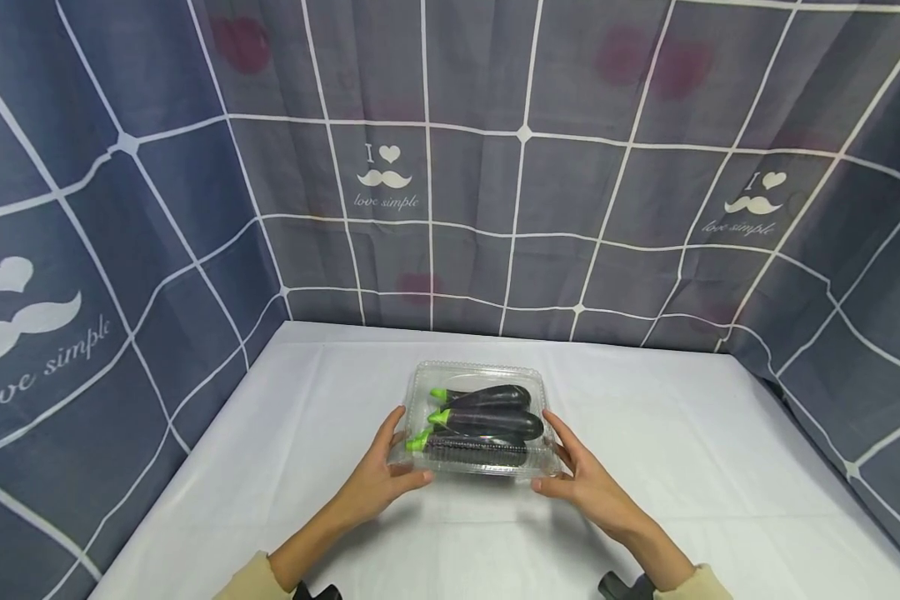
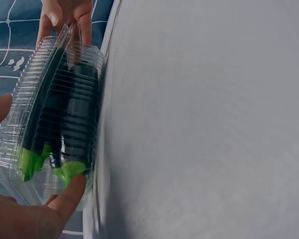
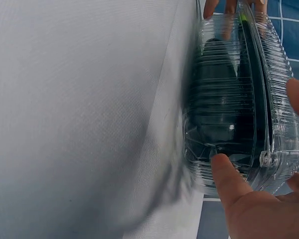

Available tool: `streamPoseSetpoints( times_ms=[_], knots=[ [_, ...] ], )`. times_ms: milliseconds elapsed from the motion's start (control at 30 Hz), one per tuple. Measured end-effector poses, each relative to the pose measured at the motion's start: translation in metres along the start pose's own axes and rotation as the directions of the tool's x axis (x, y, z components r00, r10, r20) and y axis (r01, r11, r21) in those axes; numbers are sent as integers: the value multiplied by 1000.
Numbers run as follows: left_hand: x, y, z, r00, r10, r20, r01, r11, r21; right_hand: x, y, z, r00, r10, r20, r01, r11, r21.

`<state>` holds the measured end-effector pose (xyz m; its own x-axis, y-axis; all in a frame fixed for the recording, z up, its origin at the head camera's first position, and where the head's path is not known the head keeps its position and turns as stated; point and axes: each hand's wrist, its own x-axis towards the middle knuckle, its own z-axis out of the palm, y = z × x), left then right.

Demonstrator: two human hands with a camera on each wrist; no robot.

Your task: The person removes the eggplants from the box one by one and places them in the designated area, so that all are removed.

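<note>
A clear plastic clamshell box point(image 1: 477, 367) lies closed on the white table point(image 1: 270, 467), near its middle. Inside are three dark purple eggplants point(image 1: 489, 422) with green stems pointing left. My left hand point(image 1: 382, 479) grips the box's left end, thumb at the front edge and fingers along the side. At the right end my right hand point(image 1: 581, 479) grips it the same way. In the left wrist view the left hand point(image 2: 30, 214) pinches the box point(image 2: 20, 99) by the green stems point(image 2: 72, 169). In the right wrist view the right hand point(image 3: 254, 209) pinches the box point(image 3: 279, 74) around the eggplants point(image 3: 219, 99).
A grey-blue curtain point(image 1: 495, 208) with a white grid and moustache prints closes in the table at the back and on both sides. White cloth stretches out on every side of the box.
</note>
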<state>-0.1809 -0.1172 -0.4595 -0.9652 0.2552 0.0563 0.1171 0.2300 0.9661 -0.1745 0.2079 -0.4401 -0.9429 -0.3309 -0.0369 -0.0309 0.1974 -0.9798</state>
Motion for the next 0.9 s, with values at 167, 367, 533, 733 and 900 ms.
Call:
streamPoseSetpoints(
  times_ms=[167, 367, 533, 733, 900],
  knots=[
    [4, 0, 1, 1000, -13, -6, 13, 999, -41, 0, 2, -3, 1000, -5, -10, 5, 1000, -20],
    [4, -1, 0, 999, -29, -17, 27, 996, -85, 1, 4, -4, 1000, -13, -5, 13, 999, -37],
    [3, -1, 1, 999, -27, -27, 25, 997, -78, 0, 4, -3, 1000, -24, -5, 24, 998, -65],
    [5, -2, 6, 998, 14, -54, -18, 998, -60, 1, 5, -3, 1000, -30, 1, 30, 998, -64],
    [6, -2, 13, 997, 50, -52, -56, 991, -122, 0, 6, -2, 999, -40, 6, 41, 997, -62]
  ],
)
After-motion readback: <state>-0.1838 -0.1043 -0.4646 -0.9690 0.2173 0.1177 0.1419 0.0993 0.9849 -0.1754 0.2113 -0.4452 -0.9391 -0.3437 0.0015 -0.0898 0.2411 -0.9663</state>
